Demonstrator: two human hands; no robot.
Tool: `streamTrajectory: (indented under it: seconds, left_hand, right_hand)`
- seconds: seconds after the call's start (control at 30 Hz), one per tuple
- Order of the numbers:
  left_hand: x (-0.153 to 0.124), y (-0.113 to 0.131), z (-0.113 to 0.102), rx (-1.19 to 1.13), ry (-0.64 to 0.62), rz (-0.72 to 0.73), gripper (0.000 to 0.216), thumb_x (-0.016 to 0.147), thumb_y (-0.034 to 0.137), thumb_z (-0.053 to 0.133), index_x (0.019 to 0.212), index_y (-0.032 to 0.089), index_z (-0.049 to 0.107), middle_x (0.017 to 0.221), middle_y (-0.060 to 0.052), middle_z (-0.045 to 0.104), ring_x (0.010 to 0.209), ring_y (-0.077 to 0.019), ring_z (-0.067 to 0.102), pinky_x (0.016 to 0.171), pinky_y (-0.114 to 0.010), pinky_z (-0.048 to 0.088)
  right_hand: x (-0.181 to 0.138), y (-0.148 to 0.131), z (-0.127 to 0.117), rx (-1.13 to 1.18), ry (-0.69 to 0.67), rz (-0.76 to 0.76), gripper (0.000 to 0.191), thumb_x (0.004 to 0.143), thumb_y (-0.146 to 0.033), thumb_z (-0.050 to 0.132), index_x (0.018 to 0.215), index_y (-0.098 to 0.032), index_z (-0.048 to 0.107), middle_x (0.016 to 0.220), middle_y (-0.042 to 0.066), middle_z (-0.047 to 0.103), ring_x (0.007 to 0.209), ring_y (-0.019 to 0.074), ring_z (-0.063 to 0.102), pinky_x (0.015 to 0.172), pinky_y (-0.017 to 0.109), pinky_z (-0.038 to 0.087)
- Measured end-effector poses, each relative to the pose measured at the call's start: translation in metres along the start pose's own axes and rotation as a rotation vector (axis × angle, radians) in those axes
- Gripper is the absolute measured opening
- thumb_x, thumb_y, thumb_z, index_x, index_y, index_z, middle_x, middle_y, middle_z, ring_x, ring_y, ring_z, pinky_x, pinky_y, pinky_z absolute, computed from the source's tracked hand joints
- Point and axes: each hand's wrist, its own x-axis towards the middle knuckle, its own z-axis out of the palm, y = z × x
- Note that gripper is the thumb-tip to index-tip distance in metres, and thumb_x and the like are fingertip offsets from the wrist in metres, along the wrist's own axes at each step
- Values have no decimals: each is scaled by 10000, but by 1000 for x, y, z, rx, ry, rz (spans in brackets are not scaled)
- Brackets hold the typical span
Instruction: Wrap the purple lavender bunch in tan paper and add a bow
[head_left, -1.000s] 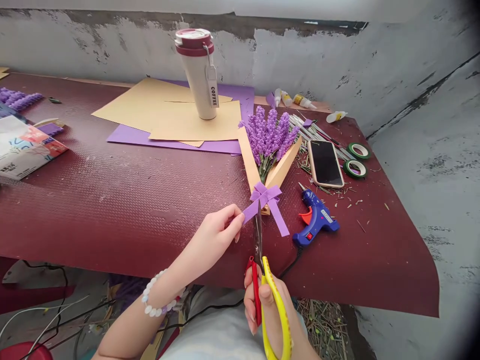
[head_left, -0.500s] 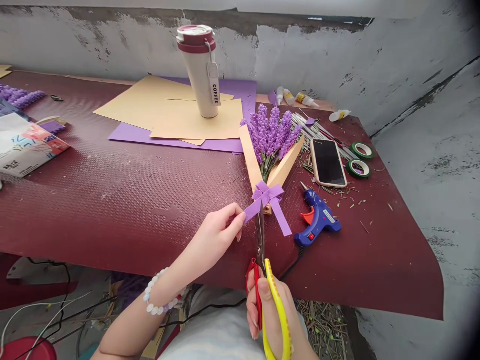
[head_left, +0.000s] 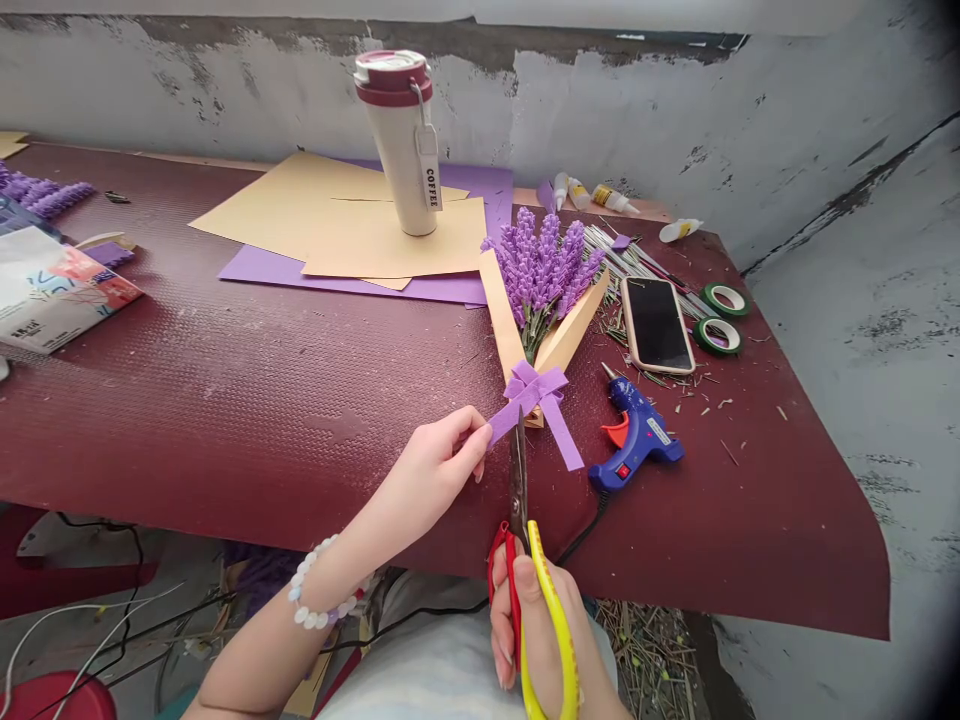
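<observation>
Bouquet (head view): purple flowers in a cream paper wrapper, lying right of centre on the dark red bench.
Purple bow: set across the narrow lower end of the wrapper; one tail drawn toward the left, the other hanging toward the right.
Tumbler: upright on cream and purple sheets; its hanging tag reads "COFFEE", the letters running down its length.
Carton: at the left edge; blue script and small dark characters, not legible here.
Glue gun: blue, lying right of the bow; white label, print too fine to read.
Small bottles: near the wall; yellow labels visible, wording illegible.
Left hand: forearm slanting in from the lower left, bracelet at the wrist; grip closed, thumb and forefinger pinching the bow's left tail.
Right hand: low, close to the body, thumb uppermost; grip closed around the red and yellow handles of the scissors.
Blades: nearly together, pointing away from the body, tips at the bow; whether they touch it cannot be told.
</observation>
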Motion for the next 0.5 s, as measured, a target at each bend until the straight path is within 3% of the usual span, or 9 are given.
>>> streamTrajectory:
  seconds: [0.5]
  left_hand:
    - [1, 0, 0, -4, -3, 0, 315, 999, 371, 459, 736, 205, 508, 647, 41, 575, 608, -122, 522, 633, -259, 389]
  right_hand:
    - [4, 20, 1, 47, 41, 43, 734, 759, -933, 341, 733, -209, 458, 392, -76, 412, 272, 69, 394, 312, 179, 305]
